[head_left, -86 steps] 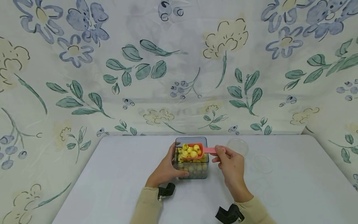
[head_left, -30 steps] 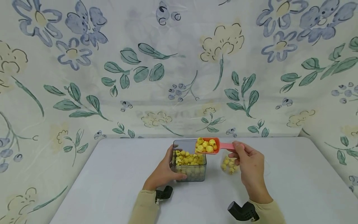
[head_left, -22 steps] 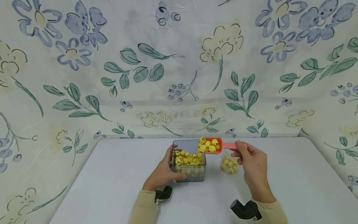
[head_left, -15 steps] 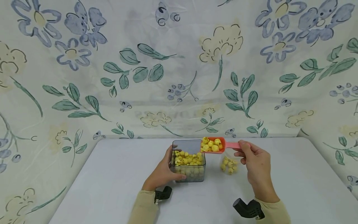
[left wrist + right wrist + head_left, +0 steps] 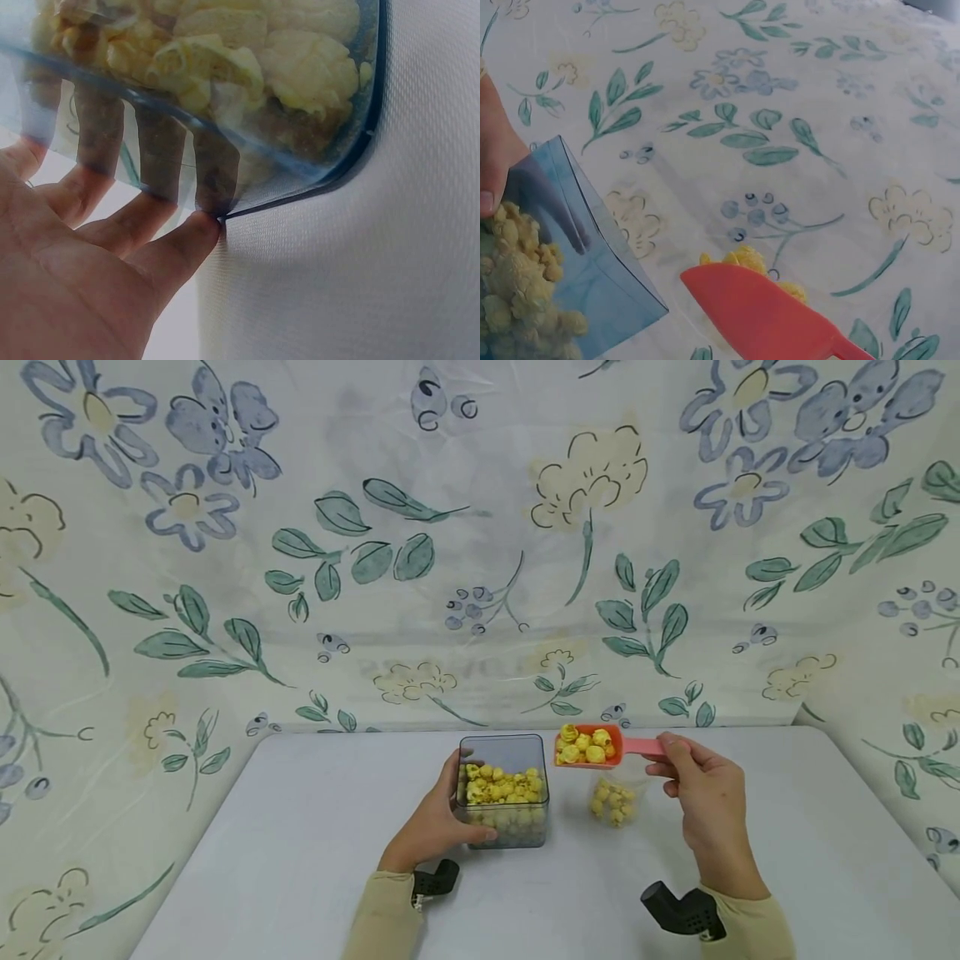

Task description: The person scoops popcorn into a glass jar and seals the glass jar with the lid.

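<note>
My left hand (image 5: 435, 831) holds a see-through grey-blue square container (image 5: 501, 748), its thumb on the front and its fingers round the left side. Popcorn (image 5: 504, 787) fills the lower part of it. In the left wrist view the fingertips (image 5: 196, 232) press against the clear wall. My right hand (image 5: 712, 802) pinches the handle of a red-pink scoop (image 5: 618, 748), level and heaped with yellow popcorn (image 5: 583, 747). The scoop is raised to the right of the container. Below it stands a clear cup (image 5: 636, 789) with several popcorn pieces at its bottom; the scoop and hand partly cover it.
The white table (image 5: 315, 843) reaches back to a hanging floral cloth (image 5: 480, 560), which also closes in both sides. A black wrist camera mount (image 5: 682, 912) sits on the right forearm, another mount (image 5: 437, 878) on the left.
The scoop of popcorn has come away from over the container and moved right, to above the cup. The cup's popcorn has come into sight. The left hand keeps its hold on the container.
</note>
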Action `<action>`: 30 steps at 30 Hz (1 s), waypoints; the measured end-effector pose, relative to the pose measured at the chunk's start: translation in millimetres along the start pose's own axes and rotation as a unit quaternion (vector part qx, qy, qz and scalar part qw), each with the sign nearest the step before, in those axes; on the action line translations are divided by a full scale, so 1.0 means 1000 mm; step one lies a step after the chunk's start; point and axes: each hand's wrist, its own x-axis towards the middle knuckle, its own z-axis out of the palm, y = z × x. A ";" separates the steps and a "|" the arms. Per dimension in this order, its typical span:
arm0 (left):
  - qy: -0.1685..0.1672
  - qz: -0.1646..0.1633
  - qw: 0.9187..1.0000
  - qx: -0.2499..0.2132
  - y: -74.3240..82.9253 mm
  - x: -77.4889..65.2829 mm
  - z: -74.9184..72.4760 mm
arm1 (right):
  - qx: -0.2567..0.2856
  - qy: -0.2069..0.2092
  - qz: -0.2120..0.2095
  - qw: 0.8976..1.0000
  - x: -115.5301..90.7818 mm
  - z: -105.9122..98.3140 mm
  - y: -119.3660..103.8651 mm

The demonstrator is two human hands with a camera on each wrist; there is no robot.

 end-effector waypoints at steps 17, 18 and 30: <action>-0.006 0.010 1.000 -0.005 -0.001 0.002 -0.001 | 0.017 0.000 0.014 1.000 0.012 -0.024 -0.002; -0.006 0.008 1.000 -0.007 -0.001 0.002 -0.001 | 0.016 0.002 0.013 1.000 0.013 -0.025 -0.002; -0.005 0.007 1.000 -0.015 -0.002 0.003 0.000 | 0.011 0.024 0.018 0.999 0.019 -0.036 -0.003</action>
